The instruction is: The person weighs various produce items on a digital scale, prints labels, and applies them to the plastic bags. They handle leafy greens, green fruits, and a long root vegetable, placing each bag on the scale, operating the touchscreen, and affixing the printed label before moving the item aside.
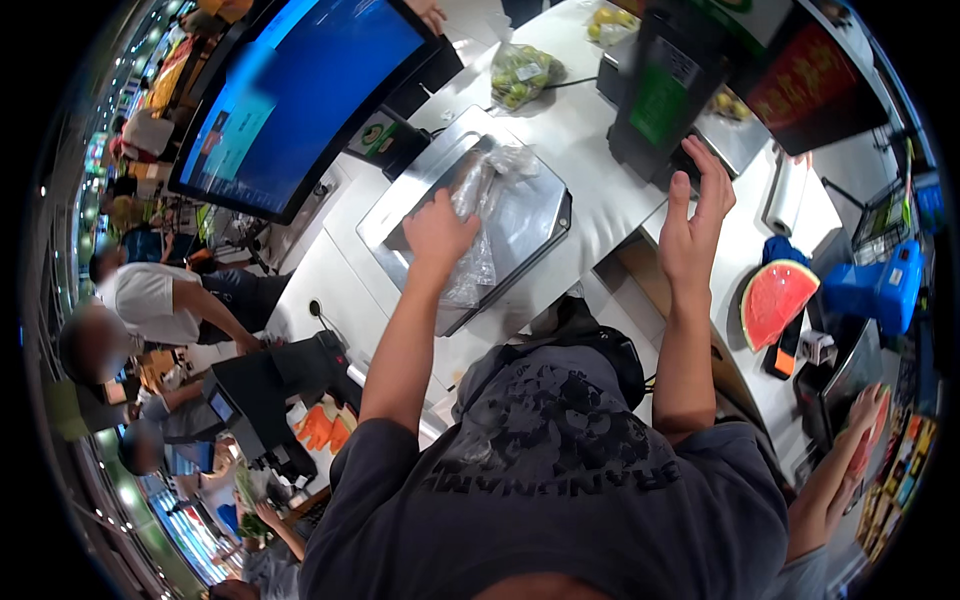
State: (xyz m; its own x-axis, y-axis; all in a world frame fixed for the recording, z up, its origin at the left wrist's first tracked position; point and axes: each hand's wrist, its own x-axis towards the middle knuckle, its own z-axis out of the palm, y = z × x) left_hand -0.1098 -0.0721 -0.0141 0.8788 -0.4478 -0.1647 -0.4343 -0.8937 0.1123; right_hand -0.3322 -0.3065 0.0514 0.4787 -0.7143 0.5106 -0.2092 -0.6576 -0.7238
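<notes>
On the steel plate of a counter scale (pixel 525 217) lies a clear plastic bag (pixel 474 266) with something long inside; its contents are hard to make out. My left hand (pixel 441 229) rests on the bag's left side, fingers bent over it; whether they grip it is not clear. Raised at the right, my right hand (pixel 694 217) has its fingers apart and holds nothing, beside a dark device with a green label (pixel 652 105). Past the scale sits a clear bag of green fruit (pixel 521 75).
A large monitor (pixel 315 97) stands at the upper left. On the right counter are a cut watermelon piece (pixel 780 300), a plastic roll (pixel 789 195) and a blue device (pixel 877 285). Another person's hands (pixel 862 427) hold something red at the lower right. Several people are at the left.
</notes>
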